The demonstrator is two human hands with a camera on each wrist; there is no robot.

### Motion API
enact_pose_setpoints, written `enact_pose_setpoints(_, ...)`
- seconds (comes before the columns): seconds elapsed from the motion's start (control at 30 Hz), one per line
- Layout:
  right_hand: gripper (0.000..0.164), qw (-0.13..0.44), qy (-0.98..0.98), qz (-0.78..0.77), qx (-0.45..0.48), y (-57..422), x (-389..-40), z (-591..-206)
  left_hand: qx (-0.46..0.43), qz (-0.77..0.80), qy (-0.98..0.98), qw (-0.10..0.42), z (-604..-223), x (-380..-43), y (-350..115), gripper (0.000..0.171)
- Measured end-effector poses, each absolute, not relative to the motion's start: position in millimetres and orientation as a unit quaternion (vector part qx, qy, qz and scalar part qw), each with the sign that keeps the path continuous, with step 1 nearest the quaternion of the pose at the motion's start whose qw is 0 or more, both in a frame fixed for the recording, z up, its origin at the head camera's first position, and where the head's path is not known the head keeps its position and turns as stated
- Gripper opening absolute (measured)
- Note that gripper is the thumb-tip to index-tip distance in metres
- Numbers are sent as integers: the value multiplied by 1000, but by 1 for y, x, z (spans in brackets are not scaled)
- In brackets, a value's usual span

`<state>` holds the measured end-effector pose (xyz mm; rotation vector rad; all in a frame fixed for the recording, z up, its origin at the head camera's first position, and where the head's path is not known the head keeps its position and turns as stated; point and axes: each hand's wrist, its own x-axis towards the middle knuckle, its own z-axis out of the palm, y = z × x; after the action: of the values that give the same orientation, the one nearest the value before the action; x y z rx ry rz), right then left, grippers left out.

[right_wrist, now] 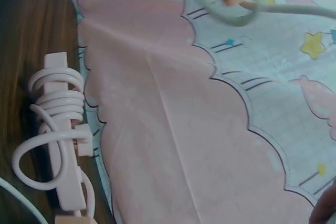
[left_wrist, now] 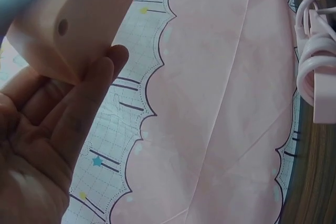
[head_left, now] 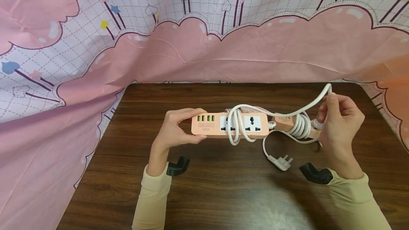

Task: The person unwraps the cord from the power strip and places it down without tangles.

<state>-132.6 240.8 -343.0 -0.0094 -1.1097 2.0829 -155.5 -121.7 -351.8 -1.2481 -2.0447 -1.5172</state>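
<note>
My left hand point(head_left: 172, 125) grips the left end of a peach power strip point(head_left: 206, 132), thumb below and fingers above. Several green USB ports and white socket panels face up on the strip. A white cord point(head_left: 314, 102) loops loosely around its right half and runs up to my right hand point(head_left: 340, 127), which pinches it between thumb and fingers. In the left wrist view the strip's end point(left_wrist: 89, 30) rests in the fingers of the left hand point(left_wrist: 47, 124). Only a bit of the right hand point(right_wrist: 324, 208) shows in the right wrist view.
Behind the right hand, a second peach power strip point(head_left: 282, 121) lies on the dark wooden table point(head_left: 223, 194), its white cord point(head_left: 301, 126) wound around it. A white three-pin plug point(head_left: 281, 162) hangs or lies nearby; I cannot tell which. Patterned pink cloth point(head_left: 223, 54) borders the table.
</note>
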Motion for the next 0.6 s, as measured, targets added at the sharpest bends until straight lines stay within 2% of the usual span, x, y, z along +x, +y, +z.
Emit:
enact_pose_setpoints(0.13,15,404,-406,819,21,246,-125,-344,-416,-529,-723,159,-353,-156,-126,54)
enact_pose_setpoints(0.47,14,419,-388,819,63,278,-95,-358,-379,-538,-726,202,-351,-160,-147,53)
enact_pose_setpoints(0.6,9,378,-461,793,124,296,-85,-369,-368,-534,-730,214,-350,-162,-153,53)
